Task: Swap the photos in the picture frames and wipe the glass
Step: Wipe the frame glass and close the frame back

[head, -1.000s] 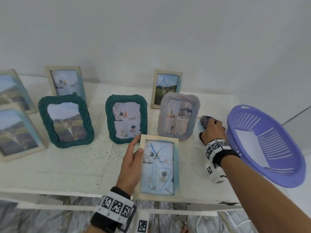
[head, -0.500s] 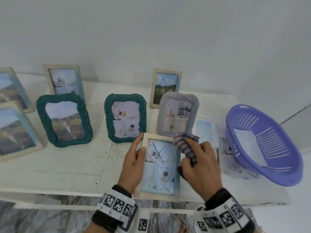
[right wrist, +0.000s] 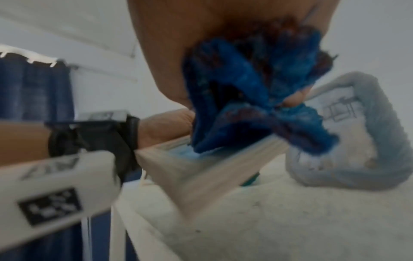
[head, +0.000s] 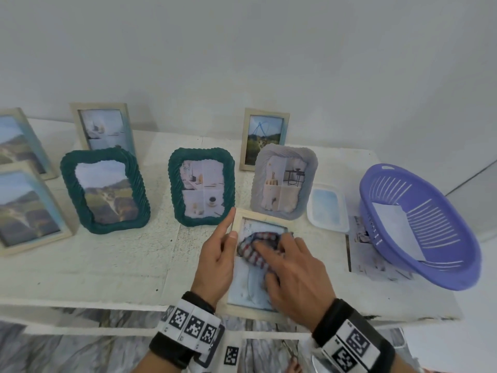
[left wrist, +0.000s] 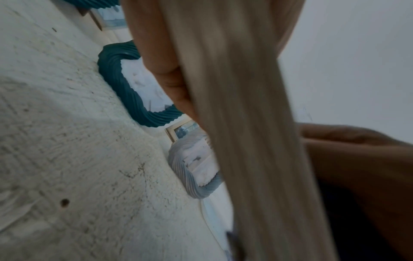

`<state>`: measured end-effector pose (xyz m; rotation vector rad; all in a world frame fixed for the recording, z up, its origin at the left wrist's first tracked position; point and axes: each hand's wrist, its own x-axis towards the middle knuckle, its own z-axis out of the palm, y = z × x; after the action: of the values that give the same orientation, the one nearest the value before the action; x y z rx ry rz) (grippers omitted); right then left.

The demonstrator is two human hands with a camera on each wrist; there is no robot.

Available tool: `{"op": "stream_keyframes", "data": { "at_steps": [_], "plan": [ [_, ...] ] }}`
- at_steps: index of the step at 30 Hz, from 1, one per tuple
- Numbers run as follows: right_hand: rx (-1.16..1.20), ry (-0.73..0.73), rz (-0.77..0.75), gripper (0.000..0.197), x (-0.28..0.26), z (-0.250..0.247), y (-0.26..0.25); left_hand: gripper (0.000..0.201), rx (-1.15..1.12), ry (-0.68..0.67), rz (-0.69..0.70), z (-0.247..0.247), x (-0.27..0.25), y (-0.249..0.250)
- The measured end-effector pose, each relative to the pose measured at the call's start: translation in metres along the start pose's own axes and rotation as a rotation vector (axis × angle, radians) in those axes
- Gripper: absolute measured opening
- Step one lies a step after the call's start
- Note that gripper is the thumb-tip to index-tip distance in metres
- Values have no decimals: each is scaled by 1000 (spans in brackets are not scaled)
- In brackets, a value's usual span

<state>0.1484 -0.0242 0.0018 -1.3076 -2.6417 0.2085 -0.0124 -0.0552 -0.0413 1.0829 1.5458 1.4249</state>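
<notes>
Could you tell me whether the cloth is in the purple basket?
No, the right hand holds the cloth against the glass of the wooden frame; the basket holds a white sheet.

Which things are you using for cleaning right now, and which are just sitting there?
Using: flat frame, cloth, left hand steadying the frame, right hand pressing the cloth.
Just sitting: basket, paper inside it, tub.
</notes>
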Motion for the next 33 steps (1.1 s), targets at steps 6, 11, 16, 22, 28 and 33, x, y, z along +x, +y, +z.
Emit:
{"op": "stream_keyframes", "data": {
  "at_steps": [6,11,16,22,28,33],
  "plan": [
    [30,50,21,53,9,3,-5,45,18,12,48,1,1,0],
    [141,170,23,40,10,12,1,45,22,-2,68,0,2,3],
    [119,91,-131,24,1,5,-2,45,27,27,86,-1,4,6],
    [59,107,-18,28,20,-4,-3,45,11,43,99,2,6,9],
    [2,2,-1,21,16,-11,12,45,8,53,98,-2,-1,-2],
    [57,-101,-104,20,2,-3,3,46,31,39,78,-7,-3,-12]
  ]
}}
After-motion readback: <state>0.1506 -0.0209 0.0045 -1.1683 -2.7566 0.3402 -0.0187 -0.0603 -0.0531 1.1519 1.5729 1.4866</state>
